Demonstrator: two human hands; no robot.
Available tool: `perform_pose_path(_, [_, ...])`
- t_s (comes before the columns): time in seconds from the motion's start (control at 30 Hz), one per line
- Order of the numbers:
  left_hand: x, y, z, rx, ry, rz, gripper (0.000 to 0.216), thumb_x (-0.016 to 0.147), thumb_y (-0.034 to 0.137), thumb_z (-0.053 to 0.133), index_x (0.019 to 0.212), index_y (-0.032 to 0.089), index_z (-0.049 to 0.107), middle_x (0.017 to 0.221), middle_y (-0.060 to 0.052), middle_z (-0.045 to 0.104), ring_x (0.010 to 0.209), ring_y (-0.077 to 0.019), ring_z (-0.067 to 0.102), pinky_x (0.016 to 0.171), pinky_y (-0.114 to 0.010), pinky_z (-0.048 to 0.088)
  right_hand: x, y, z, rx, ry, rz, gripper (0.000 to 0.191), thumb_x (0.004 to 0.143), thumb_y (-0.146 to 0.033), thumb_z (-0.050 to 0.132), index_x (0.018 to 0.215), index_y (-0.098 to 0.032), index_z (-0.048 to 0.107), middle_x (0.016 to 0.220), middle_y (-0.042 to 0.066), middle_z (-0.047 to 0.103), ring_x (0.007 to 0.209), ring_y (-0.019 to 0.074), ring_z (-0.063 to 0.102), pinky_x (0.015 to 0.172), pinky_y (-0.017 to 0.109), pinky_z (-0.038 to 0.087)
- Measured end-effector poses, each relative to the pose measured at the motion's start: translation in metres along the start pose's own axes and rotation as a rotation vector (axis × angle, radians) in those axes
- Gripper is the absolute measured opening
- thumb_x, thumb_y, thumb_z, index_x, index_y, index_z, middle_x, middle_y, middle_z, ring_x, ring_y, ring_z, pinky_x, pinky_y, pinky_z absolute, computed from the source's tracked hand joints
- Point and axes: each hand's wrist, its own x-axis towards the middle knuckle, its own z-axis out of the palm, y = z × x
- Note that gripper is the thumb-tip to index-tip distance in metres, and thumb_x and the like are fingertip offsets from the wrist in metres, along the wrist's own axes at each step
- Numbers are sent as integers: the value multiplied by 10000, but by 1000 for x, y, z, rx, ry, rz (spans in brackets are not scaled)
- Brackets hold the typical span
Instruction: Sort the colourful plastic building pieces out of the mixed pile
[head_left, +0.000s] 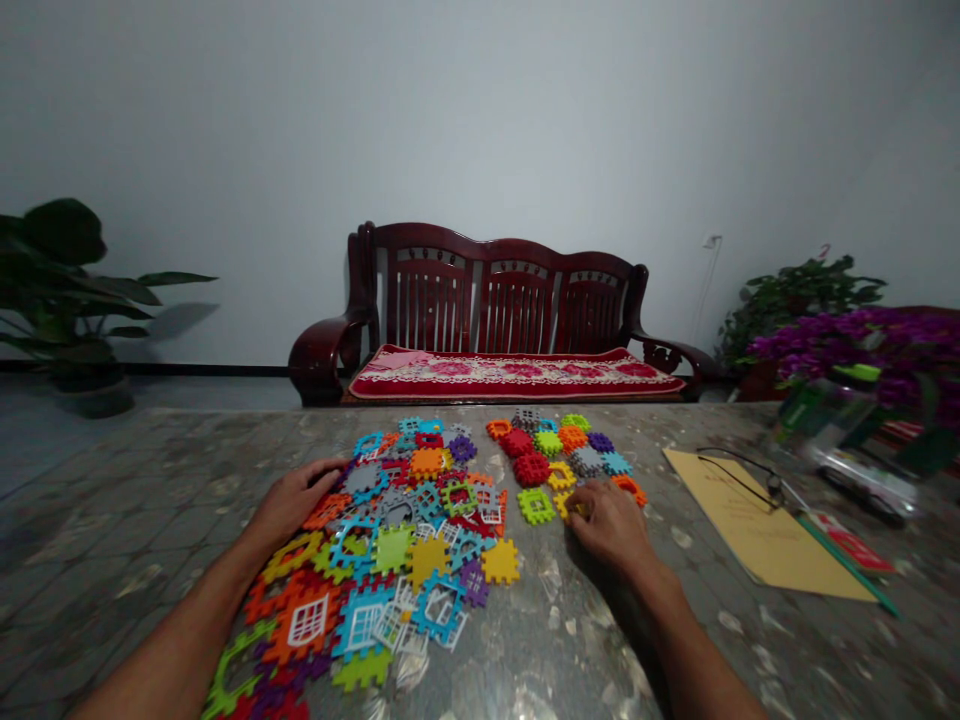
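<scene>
A big heap of toy interlocking building tiles, in many colours with toothed edges, covers the table's left middle. My left hand lies along the heap's left side, its fingers stretched out loosely and touching the edge pieces, holding none of them. To the right is a smaller group of tiles, with dark red ones and a lime green square frame among them. At its near edge, my right hand is closed with its fingertips on a yellow tile, partly hidden by the fingers. An orange tile lies just beyond that hand.
A tan booklet lies at the right, with glasses and a green pencil. Behind them stand a bottle and purple flowers. Across the grey patterned table is a dark wooden bench.
</scene>
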Motion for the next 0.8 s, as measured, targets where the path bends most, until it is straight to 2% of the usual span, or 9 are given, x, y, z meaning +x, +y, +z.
perform_pose_path(0.13, [-1,2,-1,-19,-7,-4,490,762,475,491,1096,209,730,1128,-57,744,984,-251,692,914,-335,509,-2,0,-1,-40,-1,9,291,752,-407,646,972,-224,702,1038,76,677,990,260,535,811,318,325])
perform_pose_path(0.2, [-2,4,-2,-16,-6,-4,492,764,471,485,1099,206,730,1135,-58,741,982,-253,691,923,-342,504,-3,-1,-1,-57,-19,9,334,752,-423,654,1018,-224,690,1061,89,673,1002,273,535,818,325,333])
perform_pose_path(0.47, [-1,2,-1,-13,9,3,475,754,477,499,1080,229,741,1102,-48,754,958,-256,697,897,-338,518,-1,-2,0,-47,-32,51,312,791,-374,628,1054,-211,668,1031,101,665,983,268,554,805,320,335])
perform_pose_path(0.8, [-1,2,-2,-3,11,-10,458,759,456,505,1075,223,743,1088,-48,758,943,-247,706,882,-324,522,2,6,-2,10,-54,-50,318,759,-301,635,1069,-245,677,1102,72,661,1052,268,506,860,334,311])
